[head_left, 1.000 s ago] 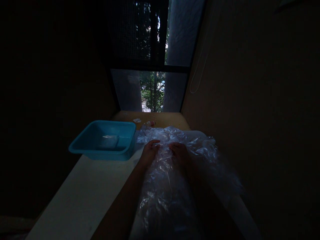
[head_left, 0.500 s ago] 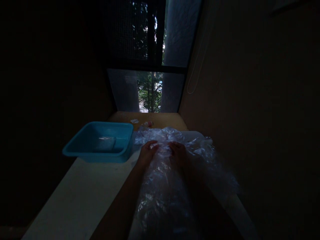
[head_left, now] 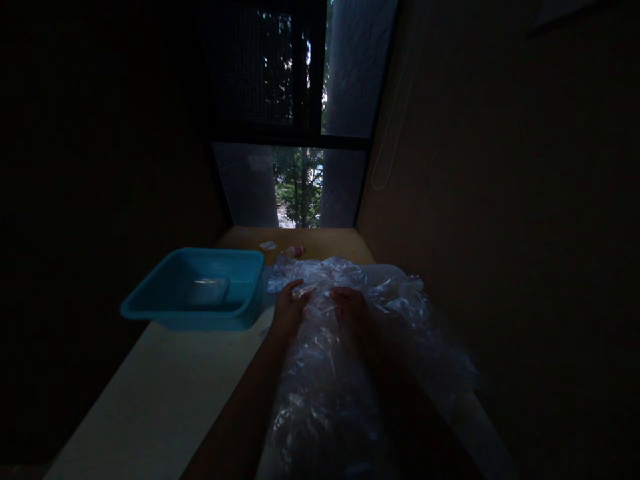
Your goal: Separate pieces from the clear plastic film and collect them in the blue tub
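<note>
A long run of clear, crinkled plastic wrap [head_left: 320, 393] stretches from the table's far part down towards me, between my forearms. My left hand [head_left: 290, 305] grips its left edge, thumb and fingers curled in on the film. Opposite it, my right hand [head_left: 350, 308] pinches the right edge, its fingertips close to the left thumb. Bunched plastic lies beyond both hands, and another crumpled heap of clear plastic [head_left: 400, 293] spreads to the right of the right hand. Darkness hides much of the right forearm and whatever lies under the film.
A blue plastic basin [head_left: 240, 320] stands left on the pale table [head_left: 165, 393], with a clear packet [head_left: 209, 291] inside. Behind the plastic, a small bottle [head_left: 295, 252] and a white scrap [head_left: 268, 245] lie on the yellowish ledge [head_left: 330, 240] below the window. Dark walls flank the table.
Both hands stay on the plastic wrap, and the fingers have shifted slightly along it. The whole view has tilted a little, with the basin slightly lower and further left.
</note>
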### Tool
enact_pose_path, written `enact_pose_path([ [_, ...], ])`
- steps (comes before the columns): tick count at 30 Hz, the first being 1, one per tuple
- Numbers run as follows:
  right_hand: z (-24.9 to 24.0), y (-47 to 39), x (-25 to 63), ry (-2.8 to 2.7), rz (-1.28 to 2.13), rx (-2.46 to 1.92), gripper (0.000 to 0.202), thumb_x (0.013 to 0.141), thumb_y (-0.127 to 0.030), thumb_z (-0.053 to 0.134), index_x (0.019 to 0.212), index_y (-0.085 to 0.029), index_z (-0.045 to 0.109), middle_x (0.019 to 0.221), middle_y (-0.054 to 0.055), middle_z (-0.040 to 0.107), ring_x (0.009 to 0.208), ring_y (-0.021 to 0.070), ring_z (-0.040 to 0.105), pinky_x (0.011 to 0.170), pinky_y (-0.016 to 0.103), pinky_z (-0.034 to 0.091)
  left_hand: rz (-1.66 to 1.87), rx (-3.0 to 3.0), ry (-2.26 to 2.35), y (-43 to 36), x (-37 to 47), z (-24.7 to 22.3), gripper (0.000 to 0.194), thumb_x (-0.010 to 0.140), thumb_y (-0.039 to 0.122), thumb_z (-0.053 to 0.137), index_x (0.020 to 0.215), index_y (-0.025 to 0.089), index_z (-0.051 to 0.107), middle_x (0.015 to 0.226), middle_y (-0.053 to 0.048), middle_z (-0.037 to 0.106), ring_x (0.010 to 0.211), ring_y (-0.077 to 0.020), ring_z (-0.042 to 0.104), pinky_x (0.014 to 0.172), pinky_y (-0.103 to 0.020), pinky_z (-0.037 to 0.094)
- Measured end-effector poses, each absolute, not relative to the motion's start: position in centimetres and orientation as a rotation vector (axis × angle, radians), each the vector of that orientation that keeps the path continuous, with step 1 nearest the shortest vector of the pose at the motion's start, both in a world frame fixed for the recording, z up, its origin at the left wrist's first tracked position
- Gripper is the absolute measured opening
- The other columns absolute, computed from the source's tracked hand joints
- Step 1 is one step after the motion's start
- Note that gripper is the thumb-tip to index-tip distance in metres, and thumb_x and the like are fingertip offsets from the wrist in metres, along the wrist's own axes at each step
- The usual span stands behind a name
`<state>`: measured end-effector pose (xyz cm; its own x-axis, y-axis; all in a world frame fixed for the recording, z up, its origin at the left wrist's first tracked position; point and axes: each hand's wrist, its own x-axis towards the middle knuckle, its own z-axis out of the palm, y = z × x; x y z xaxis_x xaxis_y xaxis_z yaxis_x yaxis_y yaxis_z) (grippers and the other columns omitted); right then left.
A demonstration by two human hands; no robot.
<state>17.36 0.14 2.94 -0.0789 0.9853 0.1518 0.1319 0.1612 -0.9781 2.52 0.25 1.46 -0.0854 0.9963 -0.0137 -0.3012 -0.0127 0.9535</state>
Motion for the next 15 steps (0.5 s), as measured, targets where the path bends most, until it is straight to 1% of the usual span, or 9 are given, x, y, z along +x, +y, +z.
enact_pose_path([
  [3,2.9,0.1,17.0,-1.492,1.079,-1.189,0.025,0.061,-0.038,0.055,0.054,-0.014,0.053,0.046,-0.004,0.038,0.043,0.0062,0.033,0.040,0.020,0.025,1.423,0.889,0.990,0.3,2.5,1.5,0.056,0.054,0.031,0.066,0.104,0.017,0.046,0.060,0.003,0.057,0.047,-0.0094,0.053,0.045,-0.020,0.040],
  [5,2.9,0.2,16.9,-1.531,1.072,-1.215,0.025,0.060,-0.037,0.057,0.055,-0.013,0.054,0.047,-0.004,0.040,0.044,0.0061,0.034,0.040,0.019,0.026,1.421,0.864,0.973,0.4,2.6,1.6,0.057,0.053,0.030,0.067,0.104,0.017,0.046,0.063,0.002,0.058,0.051,-0.0112,0.055,0.048,-0.022,0.042],
  [7,2.7,0.4,17.0,-1.542,1.054,-1.206,0.022,0.057,-0.034,0.060,0.061,-0.013,0.058,0.051,-0.003,0.045,0.048,0.0070,0.038,0.043,0.019,0.029,1.413,0.848,0.949,0.3,2.7,1.8,0.058,0.052,0.029,0.068,0.103,0.017,0.045,0.067,0.001,0.059,0.054,-0.0123,0.056,0.052,-0.024,0.044],
  [9,2.4,0.6,17.1,-1.506,1.054,-1.175,0.025,0.054,-0.030,0.062,0.073,-0.013,0.060,0.058,-0.002,0.051,0.053,0.0086,0.043,0.048,0.020,0.034,1.411,0.832,0.909,0.1,2.8,2.1,0.057,0.052,0.029,0.068,0.102,0.017,0.045,0.071,0.000,0.060,0.058,-0.0124,0.057,0.055,-0.025,0.045],
  [12,2.0,0.8,17.4,-1.385,1.118,-1.126,0.038,0.056,-0.027,0.061,0.092,-0.014,0.058,0.065,-0.001,0.054,0.056,0.0093,0.046,0.051,0.021,0.036,1.390,0.826,0.898,-0.3,2.8,2.5,0.054,0.054,0.030,0.067,0.102,0.017,0.046,0.070,0.000,0.060,0.057,-0.0110,0.056,0.052,-0.022,0.043],
  [15,1.9,0.7,17.5,-1.269,1.165,-1.112,0.041,0.057,-0.026,0.060,0.096,-0.014,0.057,0.062,-0.002,0.053,0.052,0.0078,0.044,0.048,0.020,0.034,1.311,0.850,0.899,-0.5,2.7,2.6,0.049,0.056,0.032,0.065,0.099,0.017,0.049,0.065,0.001,0.059,0.052,-0.0101,0.054,0.047,-0.020,0.040],
])
